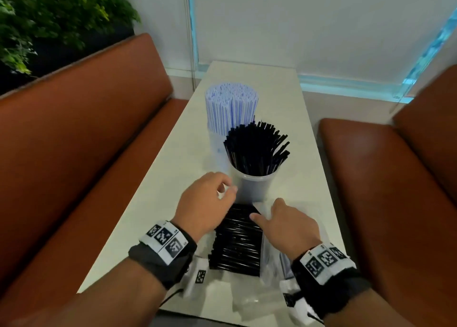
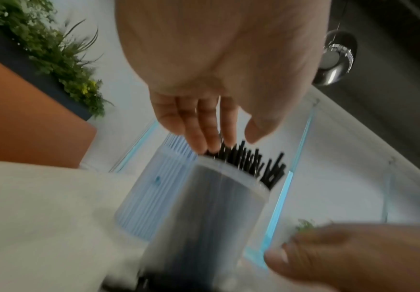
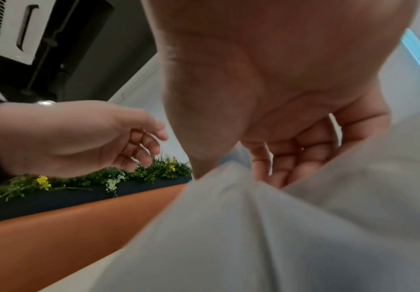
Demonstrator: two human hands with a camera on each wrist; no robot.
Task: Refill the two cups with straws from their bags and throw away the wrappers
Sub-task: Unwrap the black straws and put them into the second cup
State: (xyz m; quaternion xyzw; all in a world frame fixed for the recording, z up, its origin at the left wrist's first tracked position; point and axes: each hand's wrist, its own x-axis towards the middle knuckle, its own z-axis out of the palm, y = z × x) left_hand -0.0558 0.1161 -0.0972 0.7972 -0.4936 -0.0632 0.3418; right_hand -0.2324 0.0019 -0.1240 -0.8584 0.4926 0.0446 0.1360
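Observation:
Two clear cups stand in the middle of the white table [image 1: 304, 133]. The far cup [image 1: 217, 143] is packed with white, blue-striped straws [image 1: 231, 104]. The near cup [image 1: 254, 185] [image 2: 216, 207] holds black straws [image 1: 257, 151]. A clear bag of black straws [image 1: 237, 242] lies flat between my hands. My left hand [image 1: 226, 190] [image 2: 226, 142] hovers by the near cup's left side, fingers relaxed and holding nothing. My right hand [image 1: 267, 209] [image 3: 239, 173] sits on the bag's right side; thumb and curled fingers pinch its clear plastic [image 3: 254, 227], which tents up.
Orange benches [image 1: 74, 153] [image 1: 395, 178] flank the narrow table. An empty clear wrapper [image 1: 247, 299] lies at the table's near edge. A planter with green plants [image 1: 49, 17] stands behind the left bench. A white wall closes the far end.

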